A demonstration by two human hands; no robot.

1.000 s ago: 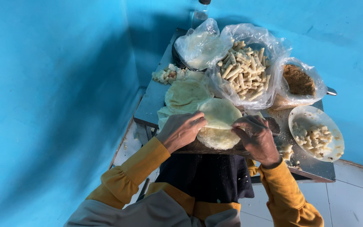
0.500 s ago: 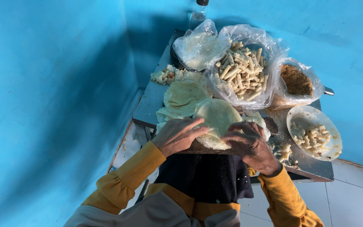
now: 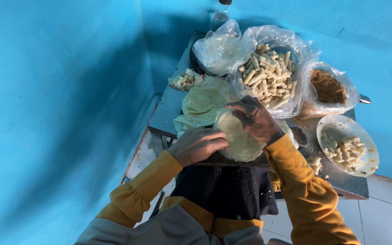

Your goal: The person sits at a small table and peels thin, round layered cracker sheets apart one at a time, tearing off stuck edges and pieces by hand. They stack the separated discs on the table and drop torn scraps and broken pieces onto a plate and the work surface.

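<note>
Both hands, left hand (image 3: 197, 145) and right hand (image 3: 255, 119), lay flat and released on a round dough sheet (image 3: 237, 138), bag of rolled sticks (image 3: 268, 75) just beyond.

Walls (image 3: 60, 113) bright blue, filling left and top of frame. Sleeves (image 3: 305, 190) mustard yellow. Apron (image 3: 223, 190) black, speckled white. Dough round (image 3: 239, 136) at centre pale cream. Rolled pieces (image 3: 268, 75) upper centre beige. Filling (image 3: 327, 86) upper right brown. Plate (image 3: 364, 136) at right white. Table (image 3: 171, 106) grey.
</note>
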